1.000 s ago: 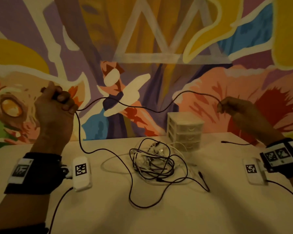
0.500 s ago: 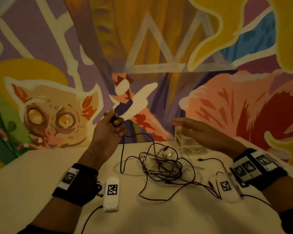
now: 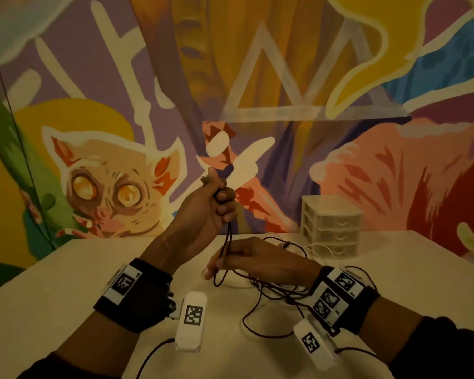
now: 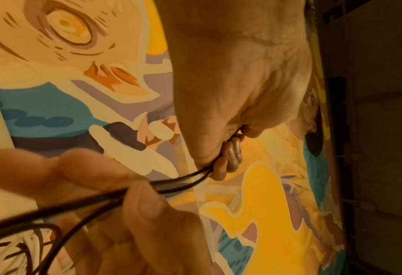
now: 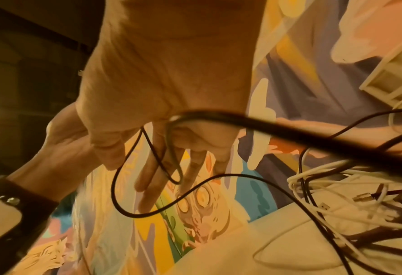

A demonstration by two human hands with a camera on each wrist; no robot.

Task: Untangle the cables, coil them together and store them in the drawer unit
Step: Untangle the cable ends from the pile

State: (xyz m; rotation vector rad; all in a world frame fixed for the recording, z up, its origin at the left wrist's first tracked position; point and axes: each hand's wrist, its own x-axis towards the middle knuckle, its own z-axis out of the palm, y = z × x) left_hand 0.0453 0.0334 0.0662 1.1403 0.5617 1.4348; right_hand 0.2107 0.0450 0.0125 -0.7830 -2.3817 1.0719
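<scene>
With the black cable [image 3: 228, 236] gripped by the left hand [image 3: 208, 209] at frame centre and passed through the right hand's [image 3: 260, 259] loose fingers [image 5: 146, 178], the tangle [image 3: 278, 289] could be pulled tighter.

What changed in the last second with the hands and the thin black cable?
The left hand, still gripping the end of the thin black cable, moved in toward the centre. The right hand let go of the stretched cable, swung in and now sits under the left, straight fingers touching the hanging strands. The tangled cable pile and white plastic drawer unit stayed put on the table.
</scene>
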